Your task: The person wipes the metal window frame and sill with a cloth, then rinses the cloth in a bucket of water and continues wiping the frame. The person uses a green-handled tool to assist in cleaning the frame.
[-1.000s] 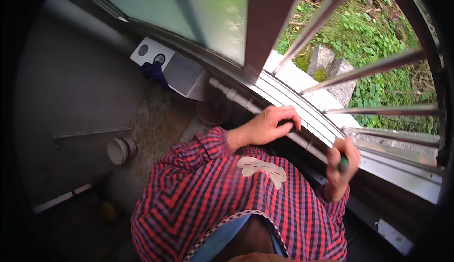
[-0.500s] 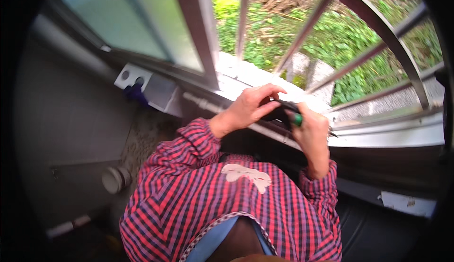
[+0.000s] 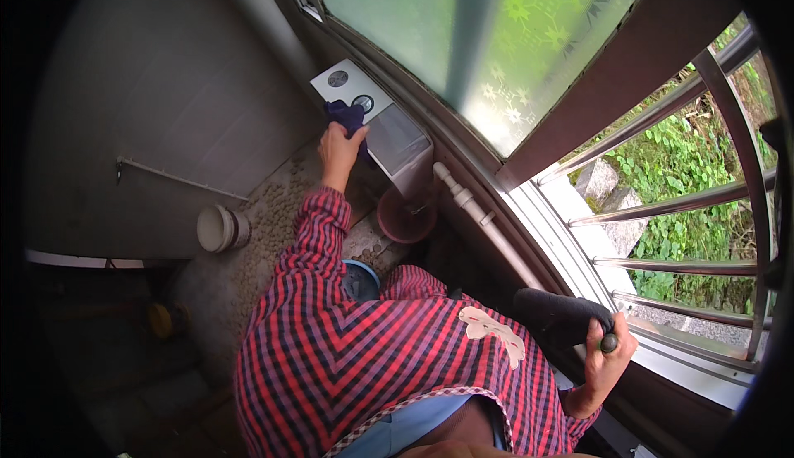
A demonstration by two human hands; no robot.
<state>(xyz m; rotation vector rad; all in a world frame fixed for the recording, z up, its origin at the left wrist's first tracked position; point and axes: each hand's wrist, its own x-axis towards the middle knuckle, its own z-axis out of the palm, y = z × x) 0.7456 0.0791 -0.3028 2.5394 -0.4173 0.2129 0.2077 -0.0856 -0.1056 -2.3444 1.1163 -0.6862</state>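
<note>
My left hand (image 3: 337,158) reaches out to the far left and grips a dark purple cloth (image 3: 346,115). The cloth hangs at the edge of a pale box (image 3: 395,137) with two round openings on its top. At the lower right, my right hand (image 3: 608,359) is closed around a black, elongated thing (image 3: 561,317) with a rounded end; its exact kind is unclear. A small dark round knob (image 3: 609,343) shows at the fingers of that hand.
A white pipe (image 3: 480,216) runs below the window sill. Frosted sliding glass (image 3: 496,36) and metal bars (image 3: 662,207) stand beyond. A reddish basin (image 3: 406,216), a blue-rimmed bucket (image 3: 361,279) and a white bucket (image 3: 222,229) are on the floor at left.
My view has turned left. My left hand has left the black thing and reached to the purple cloth. My right hand keeps the black thing, now lower and to the right.
</note>
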